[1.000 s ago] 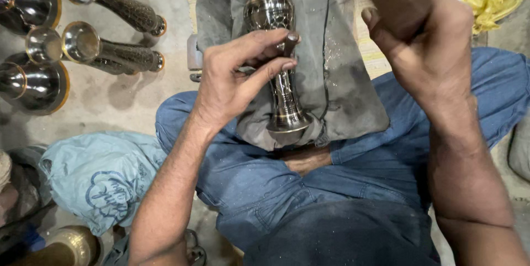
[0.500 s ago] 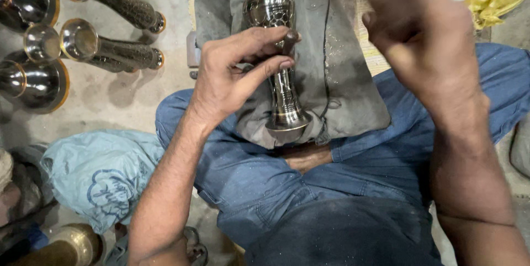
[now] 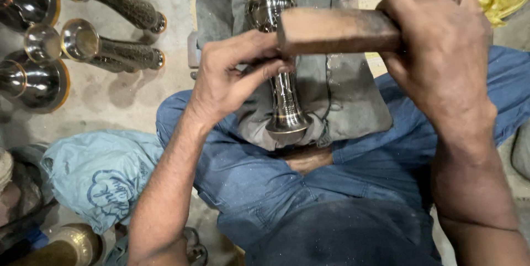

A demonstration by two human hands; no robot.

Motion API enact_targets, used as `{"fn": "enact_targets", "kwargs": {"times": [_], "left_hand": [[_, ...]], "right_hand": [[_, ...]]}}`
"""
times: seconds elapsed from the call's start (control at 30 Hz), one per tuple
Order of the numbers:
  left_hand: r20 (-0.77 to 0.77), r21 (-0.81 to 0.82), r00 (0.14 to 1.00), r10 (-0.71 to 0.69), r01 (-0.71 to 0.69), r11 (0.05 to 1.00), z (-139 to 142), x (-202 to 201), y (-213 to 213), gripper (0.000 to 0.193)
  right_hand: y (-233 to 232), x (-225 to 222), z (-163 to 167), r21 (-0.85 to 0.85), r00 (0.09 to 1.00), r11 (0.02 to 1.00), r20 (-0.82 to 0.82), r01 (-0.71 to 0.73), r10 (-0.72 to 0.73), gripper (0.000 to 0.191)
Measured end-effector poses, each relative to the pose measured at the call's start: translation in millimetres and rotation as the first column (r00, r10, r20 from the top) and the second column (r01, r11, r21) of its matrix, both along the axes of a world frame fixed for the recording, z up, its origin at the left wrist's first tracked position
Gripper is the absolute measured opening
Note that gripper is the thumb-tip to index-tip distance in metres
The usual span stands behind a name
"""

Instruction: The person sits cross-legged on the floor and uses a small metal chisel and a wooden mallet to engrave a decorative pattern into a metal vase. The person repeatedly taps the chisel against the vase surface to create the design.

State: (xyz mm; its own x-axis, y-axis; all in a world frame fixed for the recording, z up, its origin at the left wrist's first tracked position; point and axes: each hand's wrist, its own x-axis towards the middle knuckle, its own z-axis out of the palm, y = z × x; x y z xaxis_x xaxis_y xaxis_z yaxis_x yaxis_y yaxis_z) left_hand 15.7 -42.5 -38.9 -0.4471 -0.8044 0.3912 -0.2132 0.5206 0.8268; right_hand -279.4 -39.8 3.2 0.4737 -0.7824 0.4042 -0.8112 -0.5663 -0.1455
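The person is sitting cross-legged on the floor in blue trousers (image 3: pixel 309 188), with a grey cloth (image 3: pixel 353 95) draped over the lap and a polished metal vase (image 3: pixel 279 67) lying lengthways on it, its flared mouth resting toward the body near the cloth's lower edge. The cloth is cushioning the work, so keeping the vase bedded in it is what should stop it rolling.

The right hand (image 3: pixel 441 61) is wrapped fully closed around a wooden block-shaped mallet (image 3: pixel 337 31), which is reaching across to the vase's upper body; whether its end face is touching the metal or the left fingers, I cannot tell. Judging by the grip, light, square blows would suit this step best, since a tilted face could mark the polished surface.

The left hand (image 3: pixel 234 78) is curling around the narrow stem of the vase, thumb and fingers pinching something small that is hidden behind the fingertips. Those fingertips are sitting very close to the mallet's end, so keeping them low and steady seems the main care here.

To the left on the bare floor, several finished vases (image 3: pixel 105 50) are lying on their sides, well apart from the work, and a pale blue bag (image 3: pixel 99 177) is slumping beside the knee.
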Motion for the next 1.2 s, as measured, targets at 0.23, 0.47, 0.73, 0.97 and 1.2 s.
{"fn": "enact_targets", "kwargs": {"times": [0.23,0.47,0.73,0.97,1.2], "left_hand": [[-0.01,0.004,1.0,0.005,-0.005,1.0,-3,1,0,0.033],[-0.006,0.008,1.0,0.004,-0.004,1.0,-4,4,0,0.031],[-0.049,0.033,0.999,-0.021,0.022,0.999,-12,8,-1,0.033],[-0.563,0.385,0.769,0.304,-0.081,0.919,-17,-14,17,0.026],[-0.425,0.41,0.749,0.508,-0.341,0.846,-9,-32,35,0.034]], "right_hand": [[2,3,5,0.022,0.999,1.0,0.042,0.01,-0.011,0.025],[-4,12,11,-0.158,0.971,0.987,-0.231,0.018,-0.055,0.022],[-13,21,21,0.291,0.96,0.954,0.281,-0.079,-0.006,0.045],[-66,58,23,0.305,0.972,0.931,0.176,-0.203,0.154,0.073],[-106,67,-44,0.491,0.779,0.692,0.604,-0.529,0.168,0.098]]}}
